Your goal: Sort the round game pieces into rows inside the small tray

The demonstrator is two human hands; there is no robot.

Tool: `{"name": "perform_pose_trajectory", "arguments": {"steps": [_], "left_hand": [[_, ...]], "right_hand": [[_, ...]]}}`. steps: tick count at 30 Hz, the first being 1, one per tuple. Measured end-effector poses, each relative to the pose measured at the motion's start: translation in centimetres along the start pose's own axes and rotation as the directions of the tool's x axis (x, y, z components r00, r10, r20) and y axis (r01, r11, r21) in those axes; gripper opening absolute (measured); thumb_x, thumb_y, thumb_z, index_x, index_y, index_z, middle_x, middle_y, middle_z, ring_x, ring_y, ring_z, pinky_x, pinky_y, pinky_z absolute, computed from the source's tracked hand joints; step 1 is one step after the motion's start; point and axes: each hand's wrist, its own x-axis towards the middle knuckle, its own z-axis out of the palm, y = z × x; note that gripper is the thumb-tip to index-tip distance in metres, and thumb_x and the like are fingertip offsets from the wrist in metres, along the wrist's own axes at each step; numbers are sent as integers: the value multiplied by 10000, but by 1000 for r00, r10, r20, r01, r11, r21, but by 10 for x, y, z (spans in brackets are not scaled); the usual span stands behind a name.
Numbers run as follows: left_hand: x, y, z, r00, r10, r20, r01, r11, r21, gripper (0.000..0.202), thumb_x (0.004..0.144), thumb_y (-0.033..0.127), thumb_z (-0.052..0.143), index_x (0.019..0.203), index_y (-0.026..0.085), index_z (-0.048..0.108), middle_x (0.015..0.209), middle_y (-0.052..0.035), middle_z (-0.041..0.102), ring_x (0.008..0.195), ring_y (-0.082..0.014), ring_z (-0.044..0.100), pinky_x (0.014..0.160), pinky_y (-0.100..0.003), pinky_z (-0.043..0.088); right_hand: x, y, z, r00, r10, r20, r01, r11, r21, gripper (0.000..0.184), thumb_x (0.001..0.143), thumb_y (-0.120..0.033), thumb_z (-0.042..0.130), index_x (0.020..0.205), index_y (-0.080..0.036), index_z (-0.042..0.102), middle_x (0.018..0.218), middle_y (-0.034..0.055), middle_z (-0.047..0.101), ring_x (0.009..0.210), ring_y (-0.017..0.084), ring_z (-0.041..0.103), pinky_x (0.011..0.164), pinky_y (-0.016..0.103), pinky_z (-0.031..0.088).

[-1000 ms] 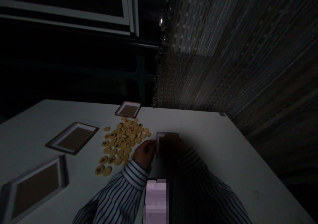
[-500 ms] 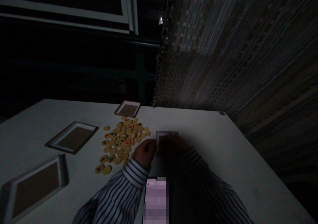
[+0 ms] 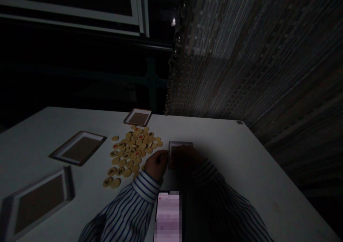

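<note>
My left hand (image 3: 156, 164) is curled, its fingers against the left edge of a small square tray (image 3: 181, 144) on the white table (image 3: 241, 156). In deep shadow, my right hand (image 3: 187, 157) lies over that tray, and its fingers cannot be made out. Both sleeves are striped. Just left of my left hand lies a heap of several round yellow game discs (image 3: 131, 151) with red and black marks.
Three more shallow trays lie on the table: a small one (image 3: 138, 117) behind the discs, a larger one (image 3: 79, 148) to the left, and another (image 3: 34, 199) at the near left. A lit phone (image 3: 168, 217) sits between my forearms. A woven blind hangs behind the table at right.
</note>
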Motion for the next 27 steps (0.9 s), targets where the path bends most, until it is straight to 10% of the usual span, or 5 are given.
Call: {"name": "perform_pose_trajectory", "arguments": {"steps": [10, 27], "left_hand": [[-1, 1, -2, 999, -17, -29, 16, 999, -31, 253, 699, 301, 510, 856, 178, 665, 789, -50, 689, 765, -181, 624, 732, -310, 487], [-1, 25, -34, 940, 3, -341, -40, 994, -103, 268, 717, 362, 546, 871, 162, 638, 865, -58, 685, 863, -186, 618, 830, -334, 470]], "right_hand": [[-5, 3, -11, 999, -20, -27, 20, 1000, -10, 267, 786, -399, 463, 881, -204, 618, 830, 65, 654, 748, 191, 604, 640, 284, 429], [-9, 18, -32, 893, 35, -449, 55, 981, 186, 346, 780, -41, 362, 1039, -119, 578, 1002, 81, 612, 912, 169, 506, 839, 297, 391]]}}
